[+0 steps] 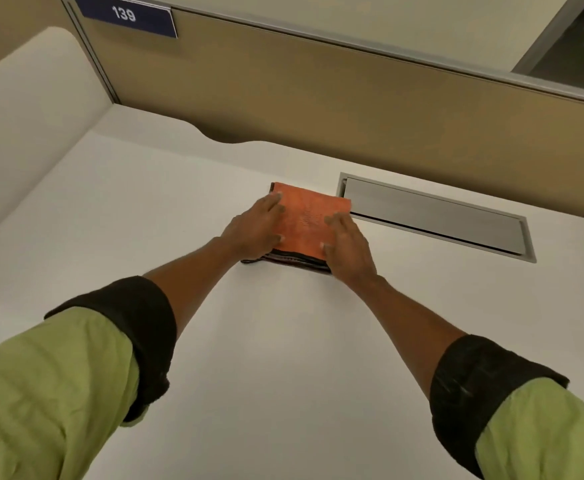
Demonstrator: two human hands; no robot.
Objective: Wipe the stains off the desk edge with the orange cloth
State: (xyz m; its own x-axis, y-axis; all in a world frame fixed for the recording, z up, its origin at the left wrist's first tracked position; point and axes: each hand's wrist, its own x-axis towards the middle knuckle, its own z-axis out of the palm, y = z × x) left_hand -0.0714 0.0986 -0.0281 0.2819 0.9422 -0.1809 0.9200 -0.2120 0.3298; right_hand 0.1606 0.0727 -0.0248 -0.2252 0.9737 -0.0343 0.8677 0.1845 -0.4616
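A folded orange cloth (305,221) with a dark bottom layer lies flat on the white desk (283,341), near its far side. My left hand (254,228) rests on the cloth's left side, fingers spread and flat. My right hand (347,244) presses on the cloth's right side, also flat. Neither hand is closed around the cloth. The desk's far edge (186,124) runs along the tan partition.
A grey cable-flap panel (436,216) is set into the desk just right of the cloth. A tan partition wall (318,98) stands behind, with a blue "139" sign (126,15). A white curved side panel (24,98) rises at the left.
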